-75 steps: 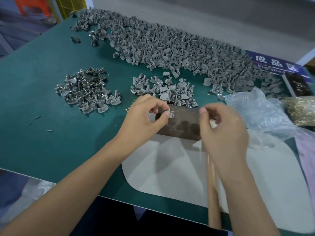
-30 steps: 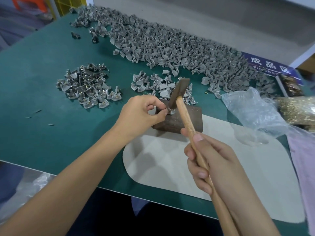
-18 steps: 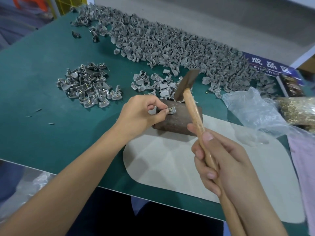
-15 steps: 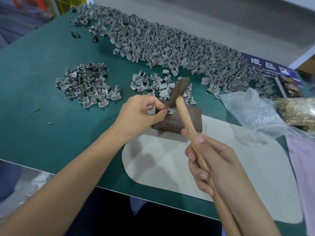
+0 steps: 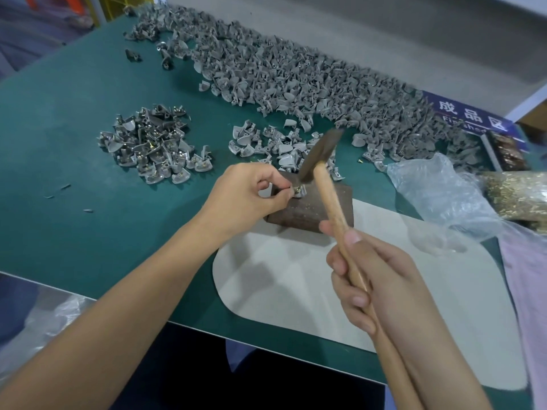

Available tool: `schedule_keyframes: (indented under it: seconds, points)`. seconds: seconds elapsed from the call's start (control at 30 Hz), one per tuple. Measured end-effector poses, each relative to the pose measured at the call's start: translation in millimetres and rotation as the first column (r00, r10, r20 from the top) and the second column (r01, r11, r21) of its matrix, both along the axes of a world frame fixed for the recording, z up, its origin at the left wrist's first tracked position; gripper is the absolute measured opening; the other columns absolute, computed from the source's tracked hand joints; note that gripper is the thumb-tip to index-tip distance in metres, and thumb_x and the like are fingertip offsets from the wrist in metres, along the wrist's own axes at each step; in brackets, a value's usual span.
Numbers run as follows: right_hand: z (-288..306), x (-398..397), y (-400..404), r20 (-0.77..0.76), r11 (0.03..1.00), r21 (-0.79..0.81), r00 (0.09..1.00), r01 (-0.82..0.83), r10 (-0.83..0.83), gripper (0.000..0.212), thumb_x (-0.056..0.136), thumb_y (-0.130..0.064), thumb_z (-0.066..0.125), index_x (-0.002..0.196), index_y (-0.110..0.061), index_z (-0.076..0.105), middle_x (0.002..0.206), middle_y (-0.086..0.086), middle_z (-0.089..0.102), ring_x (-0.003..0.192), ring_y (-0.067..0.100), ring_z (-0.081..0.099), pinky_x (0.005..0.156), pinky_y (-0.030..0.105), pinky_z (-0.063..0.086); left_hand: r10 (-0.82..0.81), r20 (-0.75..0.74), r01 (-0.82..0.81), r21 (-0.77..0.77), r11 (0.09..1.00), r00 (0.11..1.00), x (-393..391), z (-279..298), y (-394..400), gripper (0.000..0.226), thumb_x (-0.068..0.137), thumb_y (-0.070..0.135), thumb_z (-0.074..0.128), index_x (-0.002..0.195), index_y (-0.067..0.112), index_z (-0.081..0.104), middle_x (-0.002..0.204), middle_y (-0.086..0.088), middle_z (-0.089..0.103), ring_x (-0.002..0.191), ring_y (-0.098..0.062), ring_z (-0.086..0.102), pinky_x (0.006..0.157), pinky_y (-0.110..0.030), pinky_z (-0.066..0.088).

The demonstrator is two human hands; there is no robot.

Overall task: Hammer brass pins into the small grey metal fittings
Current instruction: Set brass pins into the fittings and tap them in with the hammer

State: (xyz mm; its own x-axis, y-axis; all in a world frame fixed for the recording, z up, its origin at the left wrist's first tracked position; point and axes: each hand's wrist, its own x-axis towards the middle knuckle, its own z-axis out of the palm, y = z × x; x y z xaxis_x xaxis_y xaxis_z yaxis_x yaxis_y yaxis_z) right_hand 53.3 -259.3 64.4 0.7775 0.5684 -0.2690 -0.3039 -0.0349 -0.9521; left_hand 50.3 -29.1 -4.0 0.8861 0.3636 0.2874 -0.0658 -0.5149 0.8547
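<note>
My left hand (image 5: 245, 196) pinches a small grey metal fitting (image 5: 299, 192) with a brass pin in it, held on top of a dark metal block (image 5: 313, 213). My right hand (image 5: 376, 279) grips the wooden handle of a hammer (image 5: 331, 202). The hammer's dark head (image 5: 319, 156) is blurred and sits just above the fitting, its lower end close to the pin. A big heap of grey fittings (image 5: 296, 81) runs along the back of the green table (image 5: 74, 143).
A pile of fittings with brass pins (image 5: 154, 147) lies at the left, a smaller grey pile (image 5: 275, 145) behind the block. A pale mat (image 5: 296, 285) lies under the block. At the right are a plastic bag (image 5: 438, 196), loose brass pins (image 5: 521, 193) and a blue sign (image 5: 470, 115).
The right hand took up the hammer and has been striking the fitting, the head rising and falling. The left hand has stayed on the fitting at the block.
</note>
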Motion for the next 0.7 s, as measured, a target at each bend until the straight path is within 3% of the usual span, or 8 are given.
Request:
schedule_keyframes:
  seconds: [0.07,0.13,0.27,0.33,0.47,0.6,0.67,0.7]
  points:
    - [-1.8,-2.7,0.2,0.033,0.999,-0.032,0.999,0.000,0.002,0.021,0.095,-0.037,0.071,0.111,-0.027,0.079,0.072,0.003,0.051,0.043,0.010,0.031,0.036,0.015,0.030,0.000,0.006,0.000,0.003,1.000,1.000,-1.3,2.4,-1.6,0.025,0.087,0.015,0.081,0.076,0.034,0.069,0.058,0.038,0.054,0.060,0.021,0.051,0.055,-0.008,0.033]
    - [-5.2,-6.3,0.8,0.086,0.999,-0.035,0.996,0.032,-0.029,0.022,0.099,-0.038,0.067,0.113,-0.027,0.078,0.073,0.003,0.051,0.043,0.011,0.030,0.037,0.015,0.030,-0.011,0.012,0.012,-0.006,1.000,1.000,-3.1,4.7,-3.3,0.025,0.087,0.013,0.080,0.076,0.033,0.068,0.055,0.028,0.049,0.056,0.023,0.047,0.068,-0.022,0.036]
    - [-9.2,-10.9,1.1,0.082,0.998,-0.069,0.997,0.003,0.002,0.025,0.099,-0.041,0.065,0.106,-0.020,0.077,0.072,0.010,0.046,0.043,0.013,0.028,0.036,0.016,0.029,-0.025,0.021,0.026,-0.023,0.999,0.999,-4.7,7.4,-4.0,0.021,0.087,0.010,0.079,0.078,0.026,0.069,0.053,0.025,0.049,0.053,0.023,0.046,0.078,-0.023,0.037]
    - [-9.2,-12.5,0.6,0.099,0.999,-0.052,0.995,0.010,-0.005,0.026,0.099,-0.039,0.059,0.110,-0.026,0.078,0.072,0.006,0.048,0.042,0.011,0.029,0.037,0.015,0.030,-0.028,0.023,0.028,-0.023,0.999,0.999,-5.3,8.8,-4.6,0.017,0.088,0.009,0.079,0.079,0.021,0.071,0.051,0.029,0.048,0.052,0.023,0.046,0.078,-0.023,0.036]
    - [-7.1,-12.6,2.5,0.079,0.999,-0.051,0.997,0.005,-0.001,0.019,0.099,-0.040,0.066,0.108,-0.031,0.080,0.071,0.002,0.049,0.042,0.011,0.030,0.036,0.016,0.030,-0.026,0.028,0.027,-0.007,1.000,0.999,-6.4,10.3,-4.6,0.020,0.088,0.009,0.079,0.079,0.023,0.070,0.052,0.025,0.047,0.052,0.024,0.045,0.077,-0.023,0.036]
    - [-7.8,-11.3,3.1,0.075,0.998,-0.051,0.997,0.035,-0.031,0.023,0.102,-0.036,0.059,0.113,-0.030,0.079,0.072,0.004,0.049,0.043,0.012,0.029,0.037,0.016,0.029,-0.041,0.049,0.041,-0.007,0.999,0.998,-6.5,11.2,-4.7,0.021,0.088,0.008,0.079,0.079,0.025,0.069,0.077,0.020,0.051,0.053,0.023,0.046,0.077,-0.023,0.036]
    - [-7.8,-8.0,3.8,0.043,0.997,-0.063,0.999,0.032,-0.029,0.025,0.104,-0.030,0.055,0.110,-0.029,0.079,0.071,0.003,0.050,0.044,0.011,0.030,0.036,0.016,0.028,-0.034,0.038,0.034,-0.005,0.999,0.999,-5.2,8.7,-3.7,0.022,0.087,0.008,0.079,0.078,0.026,0.069,0.061,0.018,0.048,0.054,0.023,0.046,0.073,-0.023,0.037]
    - [-7.1,-6.5,3.5,0.041,0.997,-0.066,0.999,0.026,-0.023,0.023,0.105,-0.029,0.057,0.109,-0.028,0.080,0.071,0.003,0.050,0.043,0.011,0.030,0.036,0.015,0.028,-0.028,0.027,0.028,-0.002,1.000,0.999,-4.3,7.1,-3.0,0.023,0.087,0.008,0.079,0.078,0.027,0.069,0.052,0.026,0.047,0.054,0.022,0.047,0.066,-0.023,0.036]
